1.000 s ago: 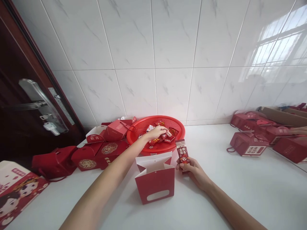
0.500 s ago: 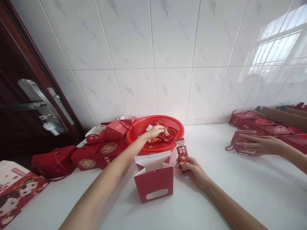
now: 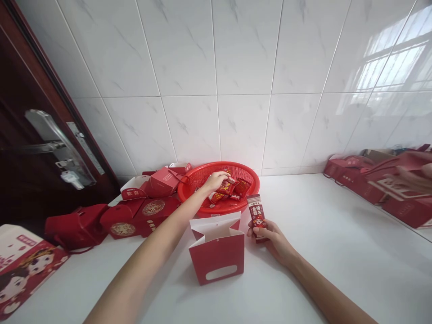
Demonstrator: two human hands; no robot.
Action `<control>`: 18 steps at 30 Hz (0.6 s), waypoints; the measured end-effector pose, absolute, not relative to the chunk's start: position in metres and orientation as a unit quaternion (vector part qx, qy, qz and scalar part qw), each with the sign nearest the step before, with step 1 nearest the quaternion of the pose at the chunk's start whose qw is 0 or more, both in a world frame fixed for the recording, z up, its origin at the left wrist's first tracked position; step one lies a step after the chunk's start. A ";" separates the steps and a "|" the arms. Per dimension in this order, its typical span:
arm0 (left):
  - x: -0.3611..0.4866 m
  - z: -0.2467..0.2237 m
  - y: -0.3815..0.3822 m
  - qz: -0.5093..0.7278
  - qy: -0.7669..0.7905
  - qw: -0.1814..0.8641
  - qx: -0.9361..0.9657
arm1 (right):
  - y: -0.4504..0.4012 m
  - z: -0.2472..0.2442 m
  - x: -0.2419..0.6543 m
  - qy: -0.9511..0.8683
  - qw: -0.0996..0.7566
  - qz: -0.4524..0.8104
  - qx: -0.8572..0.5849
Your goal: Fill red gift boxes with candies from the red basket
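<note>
My left hand reaches over the red plastic basket, its fingers pinched on a small wrapped candy. Under it, several red and gold packets lie in the basket. My right hand grips a narrow dark red snack packet, held upright with its printed face toward me. Between my forearms stands a red paper gift box, its top open and white inside. The packet in my right hand is just right of this box, apart from it.
Red gift boxes are piled left of the basket, beside a printed carton. A dark door is at far left. At right, another person's blurred hand is among more red boxes. A tiled wall rises behind.
My left hand has shifted slightly left and lifted a little, a candy now showing at its fingertips. My right hand stays put. The other person's hand and box have moved right, toward the box row.
</note>
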State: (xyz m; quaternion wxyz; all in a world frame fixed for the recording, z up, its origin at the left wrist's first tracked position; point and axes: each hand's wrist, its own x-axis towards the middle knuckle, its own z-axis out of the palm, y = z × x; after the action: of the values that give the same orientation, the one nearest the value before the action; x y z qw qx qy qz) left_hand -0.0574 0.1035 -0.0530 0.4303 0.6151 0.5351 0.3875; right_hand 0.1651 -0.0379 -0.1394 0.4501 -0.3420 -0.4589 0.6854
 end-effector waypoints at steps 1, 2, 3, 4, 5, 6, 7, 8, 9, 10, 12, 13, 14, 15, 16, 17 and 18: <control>-0.058 -0.053 0.104 0.380 0.545 0.431 0.610 | -0.038 -0.139 0.165 -0.460 0.450 0.685 -0.343; -0.058 -0.053 0.103 0.372 0.554 0.433 0.606 | -0.038 -0.140 0.165 -0.461 0.449 0.685 -0.343; -0.058 -0.053 0.103 0.363 0.560 0.435 0.605 | -0.038 -0.140 0.165 -0.462 0.448 0.685 -0.343; -0.058 -0.054 0.102 0.353 0.565 0.436 0.605 | -0.038 -0.140 0.165 -0.463 0.448 0.684 -0.342; -0.059 -0.054 0.100 0.344 0.567 0.436 0.609 | -0.038 -0.140 0.165 -0.464 0.447 0.684 -0.342; -0.059 -0.054 0.099 0.334 0.567 0.435 0.615 | -0.038 -0.140 0.165 -0.464 0.447 0.684 -0.342; -0.059 -0.055 0.097 0.324 0.566 0.432 0.623 | -0.038 -0.140 0.165 -0.464 0.447 0.684 -0.343; -0.059 -0.056 0.096 0.313 0.565 0.430 0.631 | -0.038 -0.140 0.165 -0.464 0.446 0.684 -0.343; -0.059 -0.056 0.096 0.301 0.564 0.426 0.640 | -0.037 -0.140 0.166 -0.463 0.446 0.685 -0.344; -0.060 -0.056 0.097 0.289 0.564 0.422 0.648 | -0.037 -0.140 0.166 -0.463 0.444 0.686 -0.343; -0.063 -0.056 0.101 0.270 0.569 0.411 0.659 | -0.037 -0.142 0.166 -0.461 0.443 0.688 -0.343; -0.066 -0.056 0.106 0.265 0.574 0.403 0.662 | -0.037 -0.142 0.167 -0.461 0.442 0.689 -0.343; -0.070 -0.055 0.112 0.265 0.580 0.394 0.662 | -0.037 -0.143 0.167 -0.461 0.441 0.690 -0.343; -0.076 -0.055 0.118 0.269 0.587 0.382 0.661 | -0.037 -0.144 0.167 -0.461 0.441 0.690 -0.343; -0.083 -0.054 0.125 0.274 0.593 0.369 0.661 | -0.037 -0.144 0.167 -0.461 0.441 0.690 -0.343; -0.091 -0.053 0.133 0.280 0.599 0.357 0.660 | -0.037 -0.144 0.167 -0.461 0.441 0.690 -0.342; -0.099 -0.052 0.140 0.285 0.605 0.343 0.660 | -0.036 -0.145 0.167 -0.462 0.440 0.690 -0.342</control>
State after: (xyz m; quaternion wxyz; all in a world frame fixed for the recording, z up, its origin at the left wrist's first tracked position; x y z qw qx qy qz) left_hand -0.0993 0.1397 -0.0525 0.3433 0.6598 0.6048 0.2846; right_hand 0.1669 -0.0365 -0.1446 0.4405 -0.3422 -0.4616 0.6898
